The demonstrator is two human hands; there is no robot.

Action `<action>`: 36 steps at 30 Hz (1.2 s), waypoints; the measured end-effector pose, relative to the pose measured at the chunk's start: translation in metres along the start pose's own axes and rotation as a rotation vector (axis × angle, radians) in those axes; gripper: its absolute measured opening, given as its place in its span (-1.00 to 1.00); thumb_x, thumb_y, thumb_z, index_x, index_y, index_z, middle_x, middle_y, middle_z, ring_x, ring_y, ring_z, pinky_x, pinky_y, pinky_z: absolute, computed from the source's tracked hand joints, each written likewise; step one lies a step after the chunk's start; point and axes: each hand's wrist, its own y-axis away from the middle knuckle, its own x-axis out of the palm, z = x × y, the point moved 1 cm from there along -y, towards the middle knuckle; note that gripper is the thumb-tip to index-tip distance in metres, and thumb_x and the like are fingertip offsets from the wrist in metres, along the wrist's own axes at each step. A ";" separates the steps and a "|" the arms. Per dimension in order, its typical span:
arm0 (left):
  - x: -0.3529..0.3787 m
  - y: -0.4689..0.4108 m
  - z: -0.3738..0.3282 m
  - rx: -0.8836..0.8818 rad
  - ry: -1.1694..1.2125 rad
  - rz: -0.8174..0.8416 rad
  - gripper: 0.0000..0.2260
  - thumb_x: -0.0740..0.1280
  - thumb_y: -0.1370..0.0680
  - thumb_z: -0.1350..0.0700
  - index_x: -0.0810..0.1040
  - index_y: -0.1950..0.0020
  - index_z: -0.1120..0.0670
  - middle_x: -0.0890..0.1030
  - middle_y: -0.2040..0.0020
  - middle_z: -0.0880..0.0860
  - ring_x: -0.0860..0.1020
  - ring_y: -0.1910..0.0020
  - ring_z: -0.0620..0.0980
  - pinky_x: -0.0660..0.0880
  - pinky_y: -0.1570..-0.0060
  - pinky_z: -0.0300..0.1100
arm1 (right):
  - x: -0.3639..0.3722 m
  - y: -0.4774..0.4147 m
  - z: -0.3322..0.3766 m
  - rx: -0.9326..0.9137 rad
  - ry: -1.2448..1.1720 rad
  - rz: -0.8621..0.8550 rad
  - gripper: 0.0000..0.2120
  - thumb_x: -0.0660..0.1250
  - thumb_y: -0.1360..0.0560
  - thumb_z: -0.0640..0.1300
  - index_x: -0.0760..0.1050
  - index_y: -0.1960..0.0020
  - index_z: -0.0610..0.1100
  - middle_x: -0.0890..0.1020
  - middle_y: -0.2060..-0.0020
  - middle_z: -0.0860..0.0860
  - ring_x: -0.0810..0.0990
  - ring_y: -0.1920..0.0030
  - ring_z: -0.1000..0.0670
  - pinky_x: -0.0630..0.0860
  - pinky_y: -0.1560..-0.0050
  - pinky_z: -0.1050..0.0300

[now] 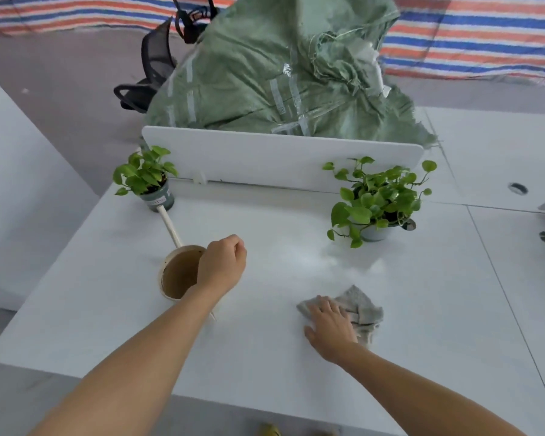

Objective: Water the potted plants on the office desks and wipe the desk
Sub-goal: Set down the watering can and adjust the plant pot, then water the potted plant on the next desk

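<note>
Pressing cloth point(364, 305) on desk point(296, 372).
Holding right hand point(331, 325) flat, fingers straight, atop cloth; curling left hand point(222, 262) over can point(177, 275) rim, grip not discernible.

One camera only, worn on the person's head, faces forward and steeply down over the desk point(265, 357). It sits near: both forearms point(132, 372) enter from the bottom edge, and the left hand point(222, 265) and right hand point(329, 322) lie around mid-frame. The wide lens bows the desk edges. The divider point(280, 158) crosses the upper middle, and floor point(76, 73) and a striped tarp point(485, 42) show along the top.
</note>
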 end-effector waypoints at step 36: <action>-0.051 -0.052 0.119 -0.617 0.624 0.391 -0.54 0.11 -0.62 -0.16 0.60 -0.07 0.19 0.64 0.00 0.19 0.57 -0.02 0.14 0.46 0.09 -0.07 | -0.036 -0.007 0.223 0.277 -1.326 0.023 -0.65 0.13 -0.60 -0.14 0.38 -0.37 -0.06 0.58 0.20 -0.07 0.54 0.20 0.00 0.52 0.22 0.15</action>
